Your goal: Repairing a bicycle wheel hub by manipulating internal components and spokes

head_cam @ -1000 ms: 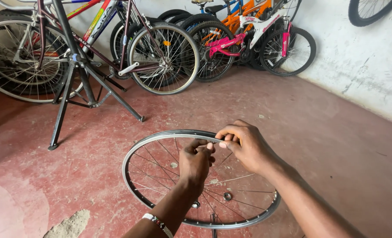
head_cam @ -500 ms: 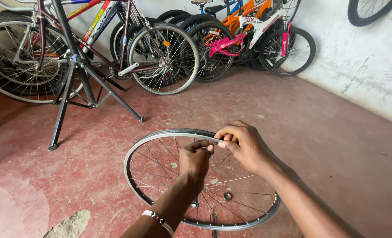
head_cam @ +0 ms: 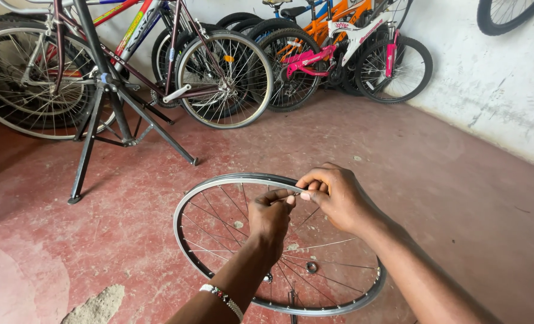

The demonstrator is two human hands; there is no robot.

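Observation:
A bare silver bicycle rim (head_cam: 219, 183) with thin spokes is held just above the red floor in front of me. My right hand (head_cam: 333, 195) pinches the far edge of the rim with thumb and fingers. My left hand (head_cam: 270, 216) reaches through the spokes, fingertips closed on a spoke or nipple close to the right hand's fingertips. A beaded band sits on my left wrist (head_cam: 222, 297). A small round nut or washer (head_cam: 311, 267) is seen between the spokes, near the hub.
A black repair stand (head_cam: 102, 102) holds a bicycle frame at the left. Several bicycles (head_cam: 291, 54) lean along the back wall. A white wall (head_cam: 495, 78) runs along the right. A pile of sand or dust (head_cam: 96, 306) lies at the lower left.
Both hands stay on the far edge of the rim; the fingers shift only slightly. The rim has barely moved.

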